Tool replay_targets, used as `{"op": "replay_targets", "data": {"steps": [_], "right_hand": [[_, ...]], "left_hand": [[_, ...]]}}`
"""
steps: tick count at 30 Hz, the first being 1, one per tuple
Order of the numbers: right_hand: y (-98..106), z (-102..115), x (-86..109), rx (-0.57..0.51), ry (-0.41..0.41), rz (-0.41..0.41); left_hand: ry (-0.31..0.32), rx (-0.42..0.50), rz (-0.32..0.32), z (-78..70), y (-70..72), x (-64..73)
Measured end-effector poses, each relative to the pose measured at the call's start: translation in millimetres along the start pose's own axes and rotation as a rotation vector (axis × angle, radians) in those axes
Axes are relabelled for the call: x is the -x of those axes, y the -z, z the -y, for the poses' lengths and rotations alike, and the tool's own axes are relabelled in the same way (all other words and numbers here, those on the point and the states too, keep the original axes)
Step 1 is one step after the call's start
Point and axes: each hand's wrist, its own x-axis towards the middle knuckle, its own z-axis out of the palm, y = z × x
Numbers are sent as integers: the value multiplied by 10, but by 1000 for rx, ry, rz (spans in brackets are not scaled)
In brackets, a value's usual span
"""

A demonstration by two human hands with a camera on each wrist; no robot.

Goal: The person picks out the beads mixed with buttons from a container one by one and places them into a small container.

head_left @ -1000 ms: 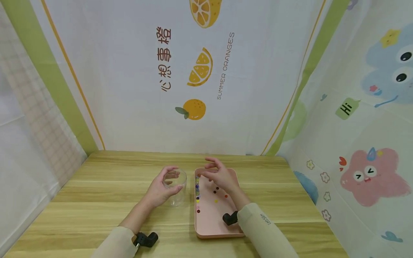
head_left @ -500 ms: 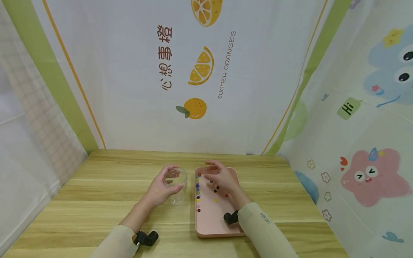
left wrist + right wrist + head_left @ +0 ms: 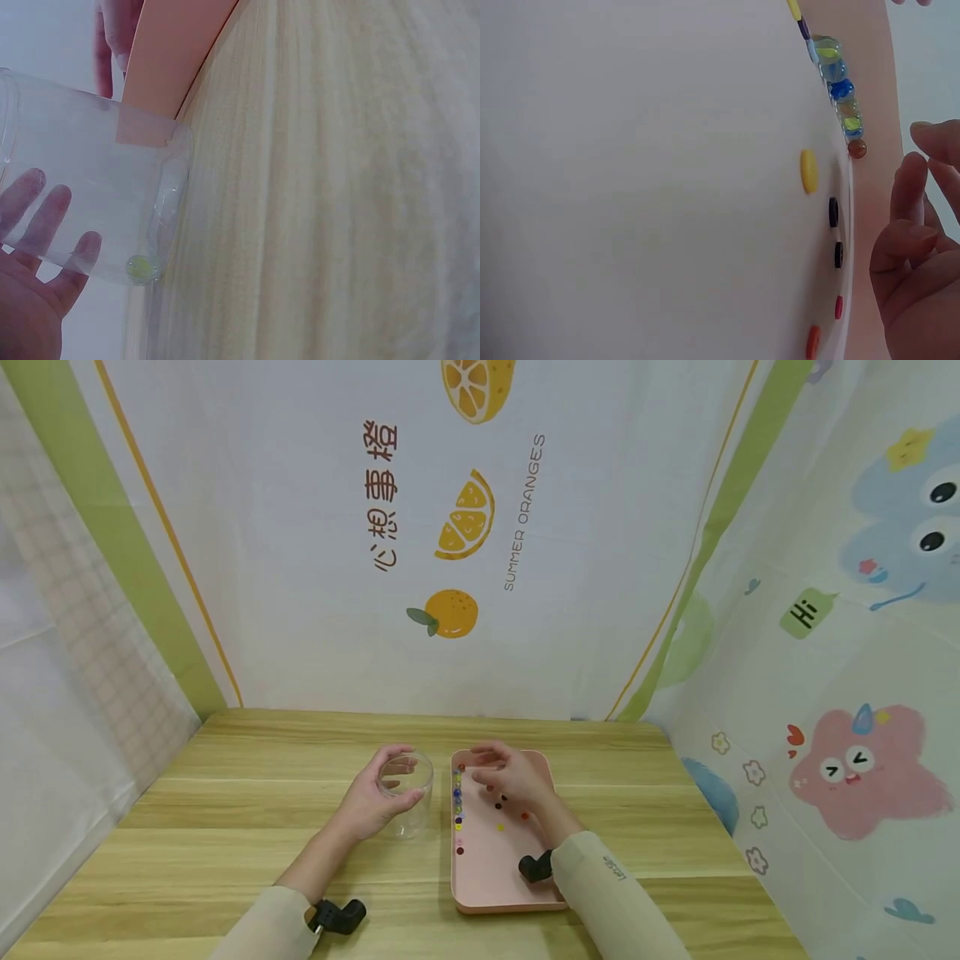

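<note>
My left hand (image 3: pixel 373 802) grips a clear plastic jar (image 3: pixel 411 823), which stands upright on the table left of a pink tray (image 3: pixel 487 887). A yellow-green marble (image 3: pixel 141 268) shows at the jar's bottom in the left wrist view. Over the far part of the tray hovers my right hand (image 3: pixel 521 783), its fingers loosely bent and nothing seen between them. Glass marbles (image 3: pixel 841 90) sit in a row along the tray's left wall. Flat round buttons lie about the tray, among them a yellow button (image 3: pixel 808 171) and a black button (image 3: pixel 833 212).
The tray stands on a wood-grain table (image 3: pixel 247 827). Behind it hangs a white curtain (image 3: pixel 315 635) printed with oranges, and a cartoon-print cloth (image 3: pixel 757 693) closes off the right side. A black wrist camera (image 3: pixel 341 917) is strapped to the left sleeve.
My right hand's fingers have drawn back from the tray's far left corner and dropped a little toward the near side. The left hand and the jar hold their place.
</note>
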Motion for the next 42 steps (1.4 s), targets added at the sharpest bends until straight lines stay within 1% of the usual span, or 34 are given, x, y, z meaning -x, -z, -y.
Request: {"op": "replay_targets", "data": {"steps": [5,8,15,24,27,31,36,42], "right_hand": [[-32,-30,-31,-12,-17,28],[-51,-42,-52,-1,-14,40],[-85,-43,-110,31,-1,38],[-114,-82,-147,14,-11,33],[-123,-95,-150,6,-24,29],[-146,-94,-148,-8,-62,29],[-167,-66,-132,5,-55,57],[-190,-48,-122,62,-41,79]], "left_hand": [[5,-3,-3,7,-5,6],[6,-2,-4,19,-8,9],[-5,5,-4,25,-13,7],[-18,-7,-1,17,-20,1],[-19,-2,-3,18,-20,-1],[-19,2,-3,21,-17,-4],[-13,3,-5,23,-7,-8],[-2,6,-2,13,2,2]]}}
